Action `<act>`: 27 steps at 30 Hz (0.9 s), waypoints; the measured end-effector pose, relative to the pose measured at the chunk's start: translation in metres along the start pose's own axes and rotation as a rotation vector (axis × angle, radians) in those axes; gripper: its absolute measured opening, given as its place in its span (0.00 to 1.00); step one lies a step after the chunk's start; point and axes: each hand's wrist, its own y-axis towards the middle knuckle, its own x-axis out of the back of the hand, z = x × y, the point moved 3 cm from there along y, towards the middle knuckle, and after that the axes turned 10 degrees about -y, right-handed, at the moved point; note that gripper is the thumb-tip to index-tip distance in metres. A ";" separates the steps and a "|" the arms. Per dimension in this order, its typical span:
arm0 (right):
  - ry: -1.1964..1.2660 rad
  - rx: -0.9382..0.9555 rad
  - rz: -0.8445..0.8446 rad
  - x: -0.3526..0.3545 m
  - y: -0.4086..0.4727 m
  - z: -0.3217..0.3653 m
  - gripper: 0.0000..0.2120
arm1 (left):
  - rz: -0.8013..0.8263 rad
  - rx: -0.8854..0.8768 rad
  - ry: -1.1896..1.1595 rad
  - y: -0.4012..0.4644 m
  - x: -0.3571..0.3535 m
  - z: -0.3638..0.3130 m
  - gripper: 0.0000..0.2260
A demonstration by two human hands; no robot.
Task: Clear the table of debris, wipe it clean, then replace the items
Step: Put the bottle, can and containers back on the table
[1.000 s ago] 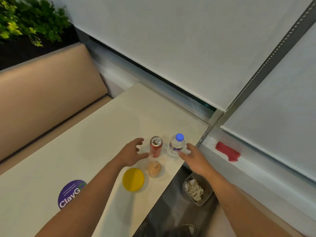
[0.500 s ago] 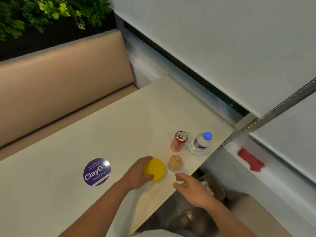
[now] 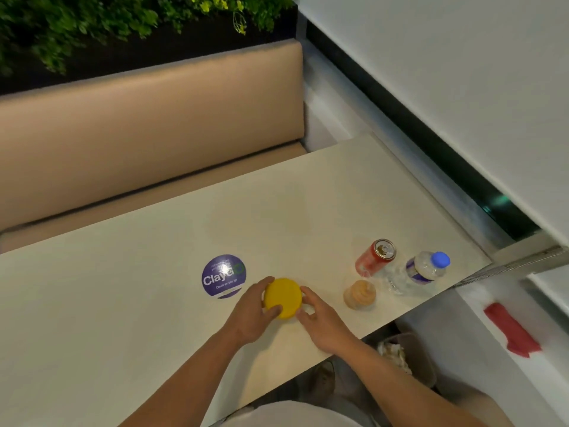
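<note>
Holding the yellow disc in both hands

Gripping the disc now takes two hands: the left hand curls its fingers round the left rim, and the right hand, a second ago hovering off the edge, pinches the right rim. It sits on the tabletop just right of the purple sticker, having slid left from the jar, can and bottle. Replacing items looks underway. A tan bench and plants lie beyond; a bin stands below.
</note>
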 end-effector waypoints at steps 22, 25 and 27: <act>-0.325 0.219 0.084 -0.020 0.123 0.102 0.31 | -0.214 0.054 -0.021 0.026 0.114 0.026 0.41; -0.349 0.228 0.108 -0.023 0.132 0.104 0.31 | -0.240 0.059 -0.031 0.026 0.119 0.027 0.42; -0.349 0.236 0.122 -0.025 0.138 0.103 0.32 | -0.244 0.061 -0.032 0.025 0.122 0.028 0.40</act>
